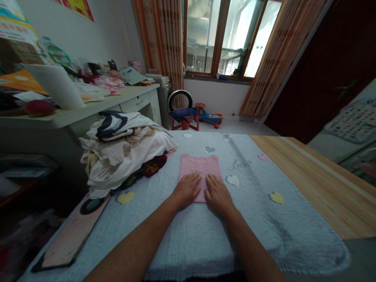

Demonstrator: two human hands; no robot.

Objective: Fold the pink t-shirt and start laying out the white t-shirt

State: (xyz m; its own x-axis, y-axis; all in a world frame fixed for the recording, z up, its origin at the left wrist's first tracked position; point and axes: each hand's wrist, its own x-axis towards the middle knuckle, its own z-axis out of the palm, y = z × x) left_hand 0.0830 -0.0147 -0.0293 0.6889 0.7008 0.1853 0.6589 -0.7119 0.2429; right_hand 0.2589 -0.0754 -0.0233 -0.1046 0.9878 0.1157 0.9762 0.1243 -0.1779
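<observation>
We saw a pale blue quilt [182, 243] spread out, with a wooden surface [317, 176] showing at its right. A heap of clothes [126, 152] lay on its left, a long pinkish case [73, 235] just nearer us. Mid-quilt, the folded pink garment [200, 166] lay flat. Our left hand [187, 190] and right hand [217, 194] rested on it side by side, palms down, fingers extended.
</observation>
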